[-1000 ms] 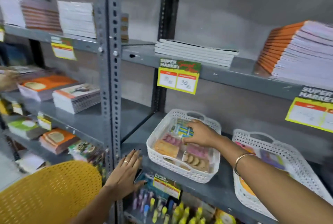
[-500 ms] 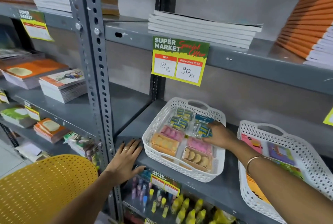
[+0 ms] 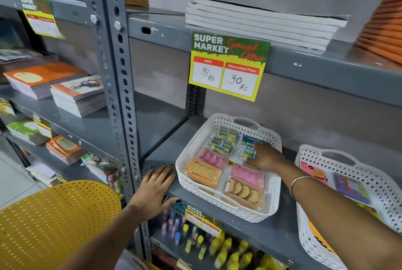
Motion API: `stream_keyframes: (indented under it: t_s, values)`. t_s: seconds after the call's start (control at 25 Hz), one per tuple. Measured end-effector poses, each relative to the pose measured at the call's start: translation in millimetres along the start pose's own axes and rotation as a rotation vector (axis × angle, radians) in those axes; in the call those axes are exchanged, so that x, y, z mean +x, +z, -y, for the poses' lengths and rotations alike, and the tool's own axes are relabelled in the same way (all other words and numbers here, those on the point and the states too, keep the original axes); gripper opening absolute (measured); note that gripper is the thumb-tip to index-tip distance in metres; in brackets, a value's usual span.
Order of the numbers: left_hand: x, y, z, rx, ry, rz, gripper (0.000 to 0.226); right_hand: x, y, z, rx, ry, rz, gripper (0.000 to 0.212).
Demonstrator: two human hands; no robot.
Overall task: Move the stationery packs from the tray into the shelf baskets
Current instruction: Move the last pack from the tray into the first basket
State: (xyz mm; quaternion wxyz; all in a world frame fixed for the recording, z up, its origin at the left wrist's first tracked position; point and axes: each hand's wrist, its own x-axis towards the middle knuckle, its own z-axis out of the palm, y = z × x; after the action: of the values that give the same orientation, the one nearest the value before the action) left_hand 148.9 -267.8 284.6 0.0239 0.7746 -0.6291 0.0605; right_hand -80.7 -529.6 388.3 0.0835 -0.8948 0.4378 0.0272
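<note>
A white lattice basket (image 3: 187,174) stands on the grey shelf (image 3: 161,150). It holds blue-and-yellow packs (image 3: 224,141) at the back, pink packs (image 3: 212,157) in the middle and orange and beige packs (image 3: 203,172) in front. My right hand (image 3: 267,156) reaches into the basket's back right part. Its fingers hold a blue-and-yellow pack (image 3: 247,152) low among the others. My left hand (image 3: 154,189) lies flat on the shelf's front edge, just left of the basket. A yellow perforated tray (image 3: 54,222) sits at the lower left.
A second white basket (image 3: 304,222) with colourful packs stands to the right. A perforated steel upright (image 3: 117,95) rises left of my left hand. Notebook stacks (image 3: 256,21) fill the shelf above, behind a price card (image 3: 228,67). Glue bottles (image 3: 221,250) line the shelf below.
My right hand carried the blue-and-yellow pack from the basket's back left to its back right and lowered it. The view moved closer. My left hand stayed on the shelf edge.
</note>
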Motion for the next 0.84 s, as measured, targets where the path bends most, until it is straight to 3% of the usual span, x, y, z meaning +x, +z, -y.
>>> stream_keyframes:
  t_s: [0.12, 0.28, 0.56, 0.84]
  values:
    - [-1, -1, 0, 0.017, -0.007, 0.003, 0.074, 4, 7, 0, 0.02, 0.013, 0.047, 0.04]
    - [0, 1, 1, -0.011, -0.009, 0.009, 0.079, 9, 10, -8, 0.026, 0.037, 0.141, 0.044]
    - [0, 4, 1, -0.028, 0.001, -0.017, 0.086, 16, 12, -12, 0.014, 0.029, 0.142, 0.028]
    - [0, 8, 3, -0.036, 0.001, -0.009, 0.089, 21, 13, -13, 0.002, 0.006, 0.185, 0.041]
